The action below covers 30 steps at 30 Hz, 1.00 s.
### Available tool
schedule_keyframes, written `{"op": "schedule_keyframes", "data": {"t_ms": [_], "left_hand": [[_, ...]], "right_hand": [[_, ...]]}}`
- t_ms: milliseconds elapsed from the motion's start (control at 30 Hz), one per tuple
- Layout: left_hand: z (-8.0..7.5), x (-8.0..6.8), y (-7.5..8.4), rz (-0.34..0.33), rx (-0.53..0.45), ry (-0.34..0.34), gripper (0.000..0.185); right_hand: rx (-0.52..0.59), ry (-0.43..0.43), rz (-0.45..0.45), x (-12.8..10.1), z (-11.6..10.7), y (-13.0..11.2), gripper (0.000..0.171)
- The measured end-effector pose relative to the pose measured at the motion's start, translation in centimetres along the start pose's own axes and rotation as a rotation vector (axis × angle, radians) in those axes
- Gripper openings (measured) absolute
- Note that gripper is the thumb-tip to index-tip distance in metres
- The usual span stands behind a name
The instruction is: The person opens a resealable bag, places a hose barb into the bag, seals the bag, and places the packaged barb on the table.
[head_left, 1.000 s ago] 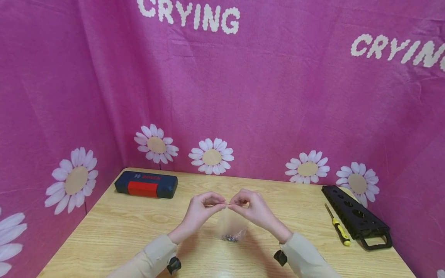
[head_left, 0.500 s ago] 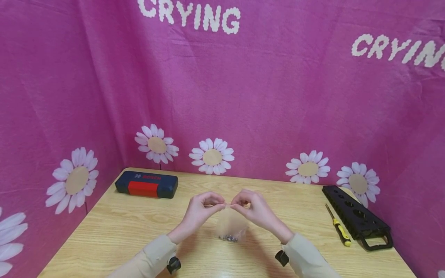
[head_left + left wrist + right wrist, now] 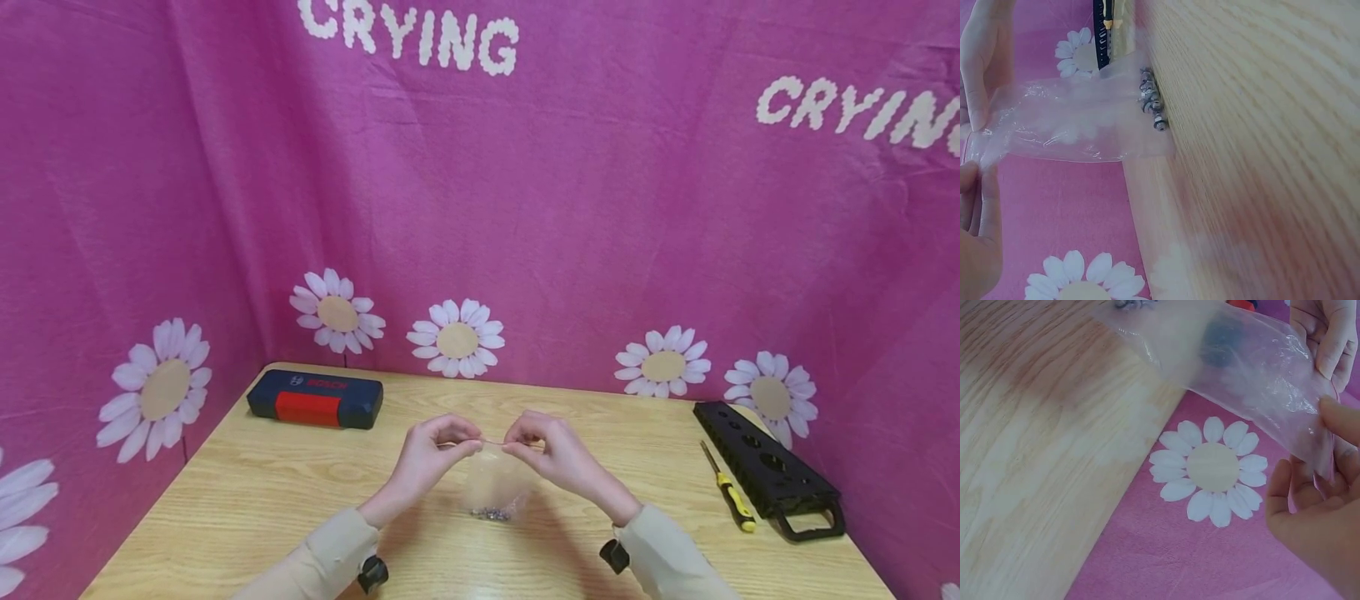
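A clear zip bag (image 3: 495, 483) hangs upright between the two hands, its bottom at the tabletop. Several small metal screws or similar fasteners (image 3: 1152, 100) lie in its bottom; their exact kind is hard to tell. The left hand (image 3: 432, 454) pinches the bag's top edge between thumb and fingers. On the other side the right hand (image 3: 553, 454) pinches the same edge, a short way from the left fingertips. A thin reddish line along the bag's mouth shows in the right wrist view.
At the back left of the wooden table (image 3: 300, 483) lies a dark blue and red Bosch case (image 3: 315, 398). A yellow and black screwdriver (image 3: 729, 490) lies at the right beside a black power strip (image 3: 768, 467) with a handle. A pink curtain (image 3: 555, 208) hangs behind.
The fingertips of both hands have moved slightly apart along the bag's top edge, the right hand shifting a little to the right. The bag's bottom has swung slightly left.
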State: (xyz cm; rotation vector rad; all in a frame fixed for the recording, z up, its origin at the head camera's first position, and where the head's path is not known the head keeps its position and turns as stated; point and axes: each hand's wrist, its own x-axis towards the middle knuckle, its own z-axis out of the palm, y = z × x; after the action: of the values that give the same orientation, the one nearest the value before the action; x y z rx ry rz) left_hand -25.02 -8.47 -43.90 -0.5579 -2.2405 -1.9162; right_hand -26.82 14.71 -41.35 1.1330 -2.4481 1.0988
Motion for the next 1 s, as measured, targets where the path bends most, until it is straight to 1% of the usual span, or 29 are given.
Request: {"op": "schedule_keyframes", "data": {"t_ms": [67, 233, 400, 467, 567, 667, 767, 900, 1000], "left_hand": [[0.0, 0.0, 0.0, -0.003, -0.001, 0.001, 0.016], [-0.2, 0.0, -0.1, -0.021, 0.001, 0.036, 0.014], [-0.2, -0.1, 0.0, -0.022, 0.009, 0.031, 0.014], [-0.2, -0.1, 0.0, -0.020, 0.006, 0.031, 0.014], [-0.1, 0.0, -0.1, -0.018, -0.002, 0.035, 0.014], [-0.1, 0.1, -0.2, -0.020, -0.007, 0.039, 0.014], [-0.2, 0.3, -0.4, -0.018, -0.011, 0.044, 0.013], [-0.1, 0.5, -0.4, -0.010, -0.003, 0.047, 0.013], [0.0, 0.7, -0.4, -0.022, 0.006, 0.053, 0.013]], "right_hand": [[0.010, 0.003, 0.008, -0.1, -0.1, 0.1, 0.008], [0.016, 0.031, 0.048, -0.6, -0.3, 0.4, 0.008], [0.012, 0.039, 0.025, -0.9, -0.5, 0.5, 0.009], [0.017, 0.043, 0.034, -0.9, -0.6, 0.6, 0.008], [0.020, 0.037, 0.074, -1.0, -0.8, 0.8, 0.006], [0.012, 0.006, 0.103, -1.2, -1.2, 1.2, 0.004], [-0.015, -0.016, 0.082, -1.4, -1.6, 1.5, 0.004], [-0.056, 0.004, 0.042, -1.5, -1.8, 1.7, 0.007], [-0.067, 0.032, 0.065, -1.4, -1.7, 1.7, 0.007]]}}
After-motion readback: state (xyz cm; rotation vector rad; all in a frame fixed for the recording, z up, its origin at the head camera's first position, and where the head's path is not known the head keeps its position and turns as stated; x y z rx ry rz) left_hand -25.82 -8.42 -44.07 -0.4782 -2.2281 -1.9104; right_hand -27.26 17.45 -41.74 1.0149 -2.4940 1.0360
